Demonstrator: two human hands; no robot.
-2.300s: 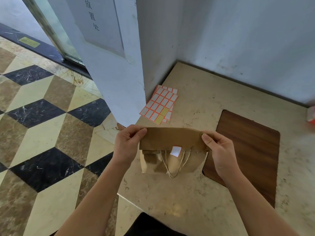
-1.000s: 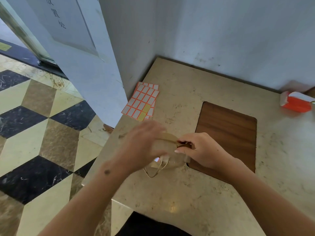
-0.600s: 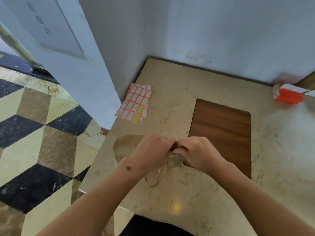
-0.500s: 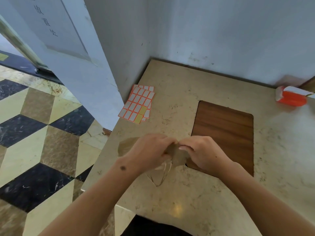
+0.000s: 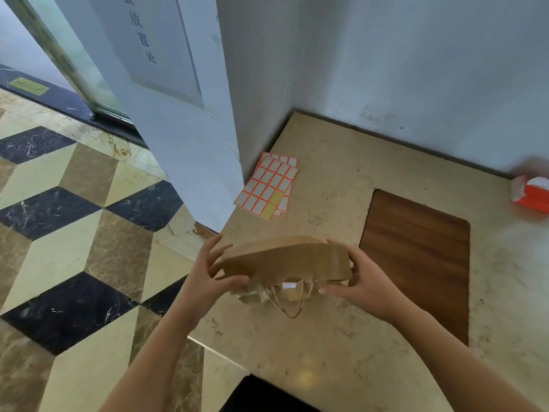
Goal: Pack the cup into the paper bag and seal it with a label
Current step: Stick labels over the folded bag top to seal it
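Observation:
The brown paper bag [image 5: 285, 258] lies lifted a little off the marble counter [image 5: 326, 367], its top folded over toward me. A white label [image 5: 289, 285] sits on the fold's edge above the twine handles [image 5: 292, 306]. My left hand [image 5: 208, 278] holds the bag's left end, thumb in front and spread fingers behind. My right hand [image 5: 362, 281] grips the right end, fingers over the top and thumb below. The cup is hidden.
Sheets of orange-bordered labels [image 5: 271, 185] lie at the back left of the counter by the white pillar [image 5: 193, 144]. A dark wooden board [image 5: 416, 257] is set into the counter on the right. An orange and white box [image 5: 531, 194] stands at the far right. The counter's left edge drops to the tiled floor.
Both hands were together pressing at the middle of the fold. They have moved apart to the bag's two ends, and the label shows again.

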